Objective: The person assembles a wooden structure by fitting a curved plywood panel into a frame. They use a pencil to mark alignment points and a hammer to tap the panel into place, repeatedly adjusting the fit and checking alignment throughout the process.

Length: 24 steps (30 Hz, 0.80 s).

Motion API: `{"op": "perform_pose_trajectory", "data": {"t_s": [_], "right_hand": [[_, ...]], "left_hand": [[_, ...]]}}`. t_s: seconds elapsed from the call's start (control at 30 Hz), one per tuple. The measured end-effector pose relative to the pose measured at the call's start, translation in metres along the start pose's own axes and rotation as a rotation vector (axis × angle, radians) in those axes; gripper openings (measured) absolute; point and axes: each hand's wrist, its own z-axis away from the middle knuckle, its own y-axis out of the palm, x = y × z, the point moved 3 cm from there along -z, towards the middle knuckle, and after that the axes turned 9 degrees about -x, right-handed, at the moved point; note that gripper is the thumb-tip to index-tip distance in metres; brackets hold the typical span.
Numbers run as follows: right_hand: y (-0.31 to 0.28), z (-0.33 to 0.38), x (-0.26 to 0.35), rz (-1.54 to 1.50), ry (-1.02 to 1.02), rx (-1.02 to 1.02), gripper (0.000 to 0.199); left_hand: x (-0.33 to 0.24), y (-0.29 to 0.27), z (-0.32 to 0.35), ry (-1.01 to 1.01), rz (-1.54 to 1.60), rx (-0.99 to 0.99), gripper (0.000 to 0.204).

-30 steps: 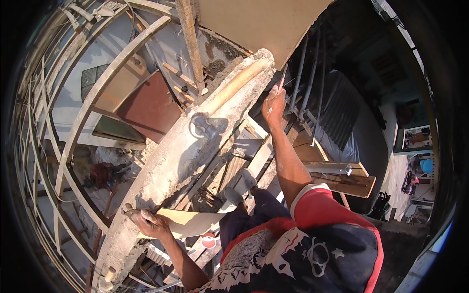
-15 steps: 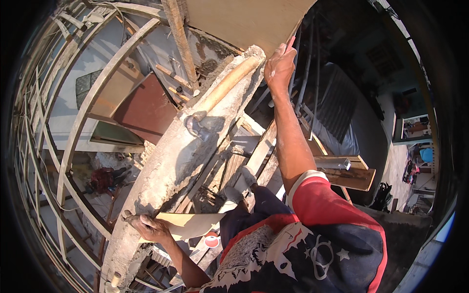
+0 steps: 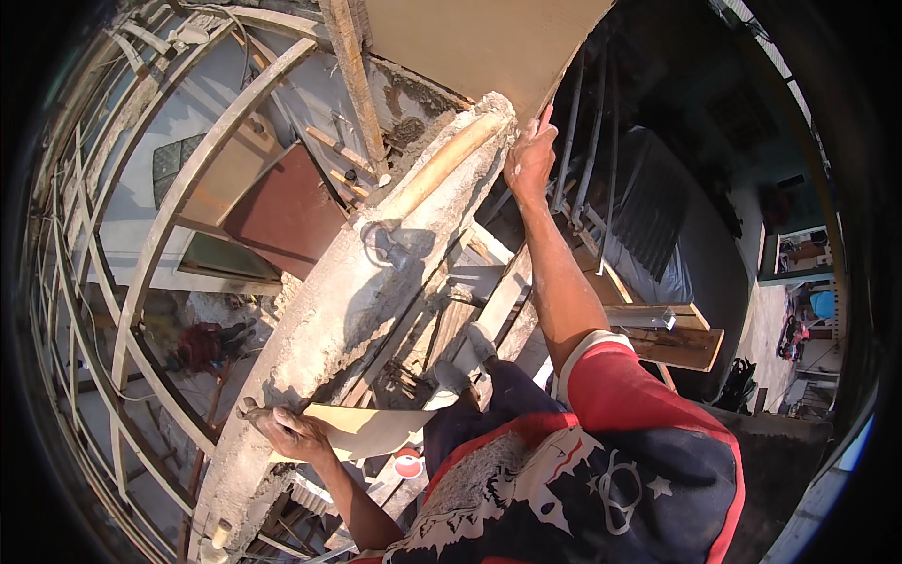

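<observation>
My left hand (image 3: pixel 293 435) is low on the concrete wall top (image 3: pixel 319 310), its fingers bent over the left end of a thin, slightly curved tan board (image 3: pixel 362 429). Farther up, my right hand (image 3: pixel 529 169) is closed at the lower right edge of a large tan panel (image 3: pixel 479 42). A slim reddish piece juts past its fingers; I cannot tell whether it is a tool or a finger. Between my hands a claw hammer (image 3: pixel 442 169) lies along the wall top, wooden handle pointing away and metal head nearer me. Neither hand touches it.
My feet (image 3: pixel 470 362) stand among wooden planks (image 3: pixel 507 287) right of the wall. Long curved bars (image 3: pixel 178 188) run down the left, with a person (image 3: pixel 199 346) far below. A red and white round container (image 3: pixel 408 463) sits under the thin board. Dark corrugated sheets (image 3: pixel 648 207) lie lower right.
My right hand has come slightly down and left along the panel's edge. My left hand and the thin board keep their place on the wall. The view has shifted a little.
</observation>
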Motion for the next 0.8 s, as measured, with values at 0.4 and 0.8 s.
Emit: {"op": "perform_pose_trajectory", "data": {"t_s": [0.4,0.8], "right_hand": [[0.0,0.07,-0.047,-0.001,-0.013,0.046,0.029],[0.029,0.014,-0.064,0.144,-0.014,0.113,0.032]], "left_hand": [[0.008,0.001,0.005,-0.032,-0.013,0.009,0.041],[0.004,-0.001,0.005,-0.039,-0.069,0.032,0.034]]}}
